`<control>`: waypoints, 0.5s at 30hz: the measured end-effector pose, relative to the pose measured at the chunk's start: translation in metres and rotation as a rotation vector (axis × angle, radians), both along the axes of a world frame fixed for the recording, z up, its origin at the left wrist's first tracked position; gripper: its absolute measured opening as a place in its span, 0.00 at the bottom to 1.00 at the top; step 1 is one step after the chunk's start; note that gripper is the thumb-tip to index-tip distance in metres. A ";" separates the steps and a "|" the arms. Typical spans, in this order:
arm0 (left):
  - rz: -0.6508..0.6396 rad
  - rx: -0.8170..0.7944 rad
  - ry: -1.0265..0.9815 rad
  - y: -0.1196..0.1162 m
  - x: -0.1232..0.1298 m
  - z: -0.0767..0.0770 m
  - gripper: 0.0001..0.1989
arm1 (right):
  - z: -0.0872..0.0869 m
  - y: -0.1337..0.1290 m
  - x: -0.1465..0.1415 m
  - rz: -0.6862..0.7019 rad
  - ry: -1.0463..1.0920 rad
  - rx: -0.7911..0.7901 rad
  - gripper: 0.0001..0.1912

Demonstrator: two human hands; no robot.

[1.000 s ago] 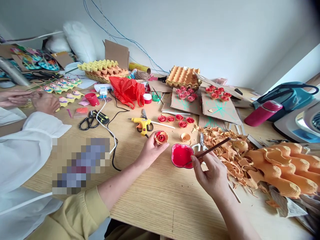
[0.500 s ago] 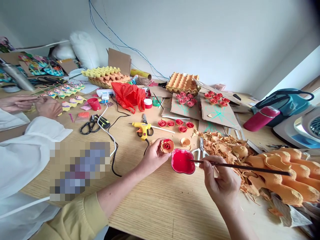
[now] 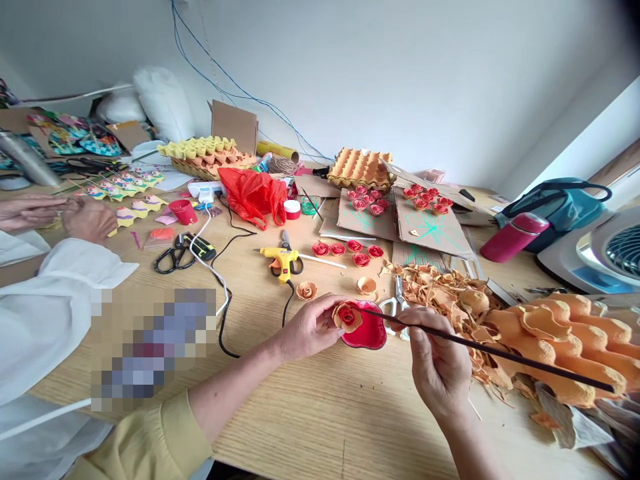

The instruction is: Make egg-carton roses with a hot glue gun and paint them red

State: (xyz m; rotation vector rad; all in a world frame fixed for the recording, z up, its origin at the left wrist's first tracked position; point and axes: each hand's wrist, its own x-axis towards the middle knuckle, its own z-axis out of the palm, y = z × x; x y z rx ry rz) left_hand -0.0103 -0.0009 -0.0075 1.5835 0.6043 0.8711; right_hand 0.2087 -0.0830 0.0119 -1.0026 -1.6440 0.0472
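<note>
Between the fingers of my left hand [image 3: 307, 331] is an egg-carton flower [image 3: 347, 316], orange outside with red paint at its centre. It is held over the left edge of a small dish of red paint [image 3: 371, 330]. My right hand [image 3: 441, 360] grips a long dark paintbrush [image 3: 480, 343], its tip at the flower's right side. An unpainted orange flower [image 3: 307, 290] and an orange carton cup [image 3: 367, 286] lie just beyond. Several red-painted flowers [image 3: 360, 259] sit on the table behind them.
A yellow glue gun [image 3: 281, 260] with a black cord lies ahead. White-handled scissors [image 3: 398, 303], carton scraps [image 3: 440, 293] and orange egg trays [image 3: 560, 340] are at right. Painted flowers stand on cardboard [image 3: 434, 233] behind. A co-worker's hands [image 3: 87, 215] work at far left.
My left hand has brought the flower right and down, over the dish's edge. The brush tip has moved from the paint to the flower. The view has shifted slightly.
</note>
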 end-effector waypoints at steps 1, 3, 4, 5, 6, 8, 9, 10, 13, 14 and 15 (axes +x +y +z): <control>-0.008 0.006 0.002 0.000 0.000 -0.001 0.21 | 0.000 0.000 0.000 -0.003 -0.013 -0.007 0.08; -0.022 0.014 0.001 0.000 0.000 -0.002 0.21 | -0.001 0.000 0.001 -0.008 -0.033 -0.022 0.08; -0.027 0.017 0.000 0.001 0.000 -0.003 0.21 | -0.001 0.000 0.000 -0.008 -0.040 -0.028 0.08; -0.032 0.023 -0.003 0.001 0.000 -0.005 0.21 | -0.001 0.000 0.000 -0.008 -0.045 -0.033 0.08; -0.038 0.030 -0.008 0.001 0.000 -0.006 0.21 | -0.001 0.000 0.000 -0.006 -0.055 -0.038 0.08; -0.044 0.045 -0.018 0.001 0.000 -0.007 0.22 | -0.002 0.000 -0.002 0.000 -0.089 -0.045 0.08; -0.042 0.051 -0.020 0.001 0.000 -0.008 0.22 | -0.002 0.000 -0.002 0.005 -0.111 -0.046 0.08; -0.041 0.054 -0.020 0.001 0.000 -0.008 0.23 | -0.002 0.000 -0.003 0.009 -0.131 -0.042 0.09; -0.031 0.057 -0.009 0.000 -0.001 -0.009 0.23 | -0.004 0.000 -0.004 0.011 -0.129 0.008 0.10; -0.029 0.059 -0.004 0.000 -0.001 -0.009 0.23 | -0.005 0.000 -0.004 0.007 -0.110 0.026 0.10; -0.027 0.060 -0.001 0.000 -0.001 -0.009 0.22 | -0.005 0.000 -0.004 0.001 -0.090 0.040 0.10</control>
